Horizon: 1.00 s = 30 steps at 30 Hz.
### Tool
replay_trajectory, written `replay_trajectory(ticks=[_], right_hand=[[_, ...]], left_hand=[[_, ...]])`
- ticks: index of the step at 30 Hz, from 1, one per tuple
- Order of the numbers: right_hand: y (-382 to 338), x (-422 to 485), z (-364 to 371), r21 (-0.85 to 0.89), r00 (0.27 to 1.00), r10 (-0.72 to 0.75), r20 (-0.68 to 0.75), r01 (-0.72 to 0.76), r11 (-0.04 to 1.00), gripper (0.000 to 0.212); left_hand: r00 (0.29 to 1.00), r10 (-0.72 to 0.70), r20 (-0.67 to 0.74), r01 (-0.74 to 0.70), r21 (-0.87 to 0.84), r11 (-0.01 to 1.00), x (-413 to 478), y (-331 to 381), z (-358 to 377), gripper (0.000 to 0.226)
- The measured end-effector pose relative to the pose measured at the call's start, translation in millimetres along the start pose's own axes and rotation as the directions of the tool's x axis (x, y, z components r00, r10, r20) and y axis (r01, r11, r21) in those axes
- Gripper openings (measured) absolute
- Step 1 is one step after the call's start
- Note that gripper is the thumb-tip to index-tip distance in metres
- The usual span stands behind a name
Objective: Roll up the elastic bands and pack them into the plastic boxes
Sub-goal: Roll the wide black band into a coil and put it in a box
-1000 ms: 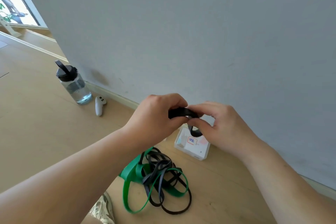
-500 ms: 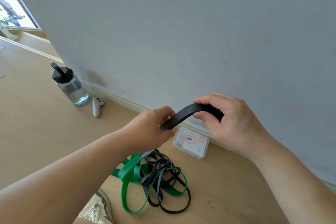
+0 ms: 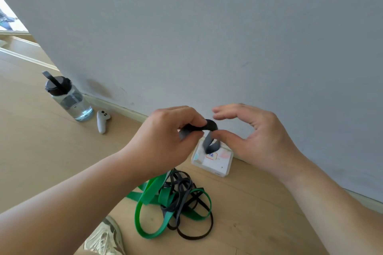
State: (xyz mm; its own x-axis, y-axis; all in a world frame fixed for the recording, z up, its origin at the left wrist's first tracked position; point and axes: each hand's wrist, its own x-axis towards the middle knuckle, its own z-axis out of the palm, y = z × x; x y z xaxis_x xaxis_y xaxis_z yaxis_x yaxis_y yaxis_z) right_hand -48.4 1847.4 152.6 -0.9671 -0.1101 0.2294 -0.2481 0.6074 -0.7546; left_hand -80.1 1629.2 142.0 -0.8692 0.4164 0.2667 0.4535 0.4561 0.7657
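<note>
Left hand [image 3: 165, 136] raised at centre, knuckles up, thumb and fingers pinched tight on a dark band [image 3: 200, 129], folded into a flat loop. Band arching toward 3 o'clock, a grey tail hanging down toward 6. Right hand [image 3: 255, 130] just beside, palm turned inward, fingers curled and spread loose above the band, thumb tip touching the hanging tail; no firm hold visible there. Both forearms bare, coming in from the lower corners.

Band flat, matte, rubbery. At 6 o'clock from the hands, a tangled pile [image 3: 176, 203] of flat green and thin dark loops on pale wooden floor [image 3: 41, 151]. Small square translucent box [image 3: 215, 163] with a labelled lid below the hanging tail, partly hidden by it, set against the grey wall [image 3: 207, 27].

At 9 o'clock, clear bottle [image 3: 68, 99] with black cap, white controller [image 3: 102, 121] beside it. Shoe [image 3: 105, 238] at 7 o'clock, near the pile.
</note>
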Motion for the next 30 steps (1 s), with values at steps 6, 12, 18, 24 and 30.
replay_trajectory(ticks=[6, 12, 18, 24, 30], right_hand=[[-7, 4, 8, 0.162, 0.998, 0.029, 0.051, -0.037, 0.986, 0.017], [-7, 7, 17, 0.132, 0.999, 0.024, 0.031, -0.028, 0.991, 0.020], [-16, 0, 14, -0.029, 0.985, -0.167, -0.052, 0.166, 0.986, 0.013], [8, 2, -3, -0.099, 0.989, 0.120, 0.082, -0.112, 0.989, 0.023], [-3, -3, -7, 0.082, 0.973, 0.214, 0.087, -0.221, 0.972, 0.026]], left_hand=[[1.000, -0.026, -0.007, 0.026, -0.051, 0.998, 0, 3, 3, 0.018], [0.991, -0.128, 0.049, 0.128, -0.014, 0.992, -3, 1, -1, 0.035], [0.865, -0.348, 0.362, 0.293, 0.199, 0.935, -16, -32, 14, 0.026], [0.914, -0.358, 0.190, 0.312, 0.233, 0.921, -7, -29, -9, 0.020], [0.961, -0.275, -0.040, 0.278, 0.070, 0.958, -2, 10, -22, 0.028]])
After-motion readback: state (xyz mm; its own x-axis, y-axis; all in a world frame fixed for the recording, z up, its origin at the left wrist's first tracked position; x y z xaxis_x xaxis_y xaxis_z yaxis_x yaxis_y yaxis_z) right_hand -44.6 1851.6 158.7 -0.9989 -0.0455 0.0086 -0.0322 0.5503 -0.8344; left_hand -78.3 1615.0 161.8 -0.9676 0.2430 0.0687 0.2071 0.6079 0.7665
